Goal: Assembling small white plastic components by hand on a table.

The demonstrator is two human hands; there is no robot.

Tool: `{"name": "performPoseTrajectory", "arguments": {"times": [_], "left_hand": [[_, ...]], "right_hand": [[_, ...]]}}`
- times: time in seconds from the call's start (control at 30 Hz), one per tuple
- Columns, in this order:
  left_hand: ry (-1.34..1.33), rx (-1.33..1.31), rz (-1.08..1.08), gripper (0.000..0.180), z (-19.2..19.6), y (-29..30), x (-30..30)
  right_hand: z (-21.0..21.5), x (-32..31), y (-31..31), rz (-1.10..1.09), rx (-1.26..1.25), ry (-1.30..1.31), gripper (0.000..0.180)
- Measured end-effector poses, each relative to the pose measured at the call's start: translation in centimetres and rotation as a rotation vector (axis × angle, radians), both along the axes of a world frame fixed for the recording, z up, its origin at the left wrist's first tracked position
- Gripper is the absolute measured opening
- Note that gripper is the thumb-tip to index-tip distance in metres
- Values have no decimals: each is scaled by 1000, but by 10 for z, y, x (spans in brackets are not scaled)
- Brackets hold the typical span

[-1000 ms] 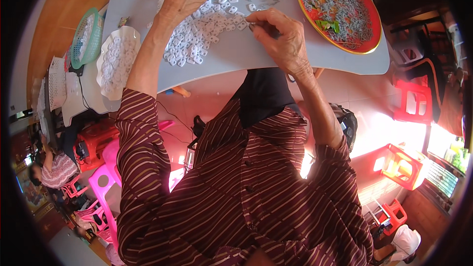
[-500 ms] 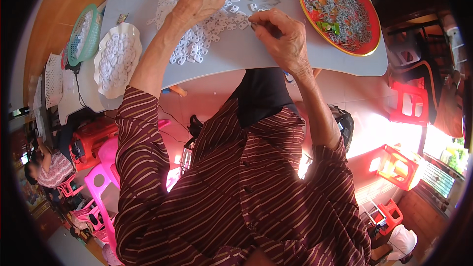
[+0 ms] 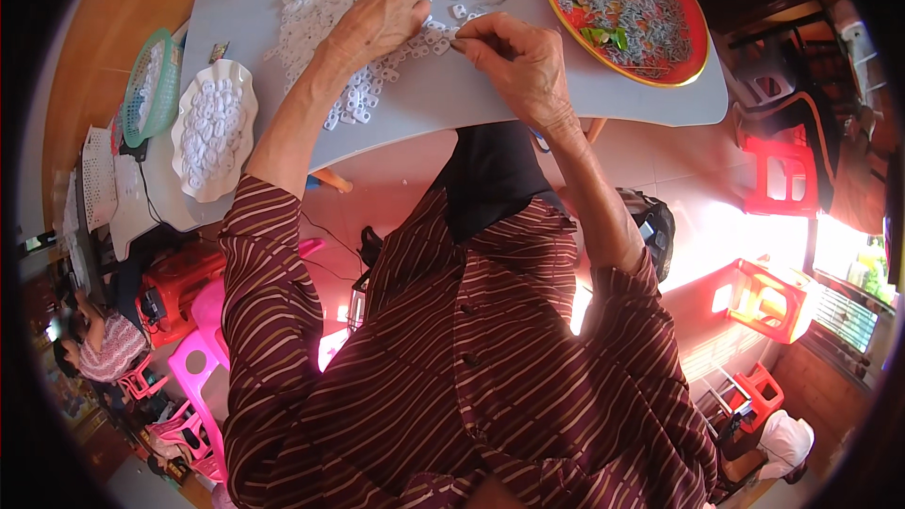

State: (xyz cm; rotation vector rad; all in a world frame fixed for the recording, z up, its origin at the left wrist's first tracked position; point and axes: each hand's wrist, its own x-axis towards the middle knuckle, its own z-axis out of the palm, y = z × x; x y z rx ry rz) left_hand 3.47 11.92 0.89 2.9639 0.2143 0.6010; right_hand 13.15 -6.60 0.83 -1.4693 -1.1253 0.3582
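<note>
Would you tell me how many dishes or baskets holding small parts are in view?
3: a red plate at the table's right, a white scalloped dish at the left, and a green basket beside it. Others may be hidden.

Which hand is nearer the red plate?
Right. The right hand pinches a small piece just left of the red plate; the left hand rests farther left on the pile of white rings.
</note>
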Motion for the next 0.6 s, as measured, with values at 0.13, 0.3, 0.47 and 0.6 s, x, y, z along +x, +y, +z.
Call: {"name": "performPoseTrajectory", "arguments": {"times": [0.13,0.3,0.47,0.6], "left_hand": [[-125,-83,-79,8,0,-8,2],[-167,-336,-111,22,10,-32,-5],[-159,-509,-33,33,27,-60,-11],[-294,-338,-118,31,25,-65,-7]], "right_hand": [[-8,6,2,-22,52,113,10],[-9,8,2,-6,124,336,11],[-6,8,-1,47,117,390,16],[-7,10,-1,54,51,287,16]]}}
